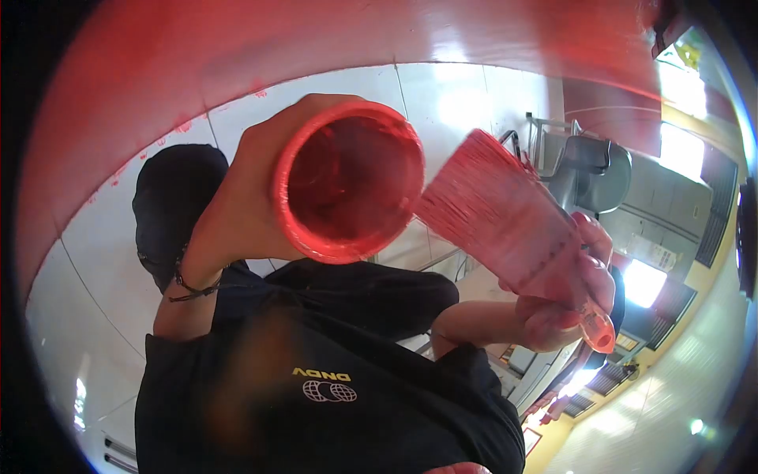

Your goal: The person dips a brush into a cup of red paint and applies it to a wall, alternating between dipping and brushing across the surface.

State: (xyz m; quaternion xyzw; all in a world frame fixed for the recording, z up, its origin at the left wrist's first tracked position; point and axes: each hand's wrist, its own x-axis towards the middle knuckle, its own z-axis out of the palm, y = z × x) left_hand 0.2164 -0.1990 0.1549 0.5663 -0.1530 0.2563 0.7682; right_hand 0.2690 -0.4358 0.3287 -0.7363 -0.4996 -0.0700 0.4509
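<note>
The left hand (237,201) is wrapped around the outside of a red cup (347,180), fingers curled and pressed against its wall, holding it up with the open mouth turned toward the camera; the inside looks coated in red. A dark cord bracelet (189,286) sits on that wrist. Just to the right of the cup, the right hand (572,288) is closed in a fist around the handle of a wide paintbrush (505,217), whose red-stained bristles fan out up and to the left, their edge almost touching the cup's rim. Behind both hands is a person in a black shirt (332,379) with a small printed logo and a black cap (174,197). Far above runs a red and white tiled surface (442,95).
</note>
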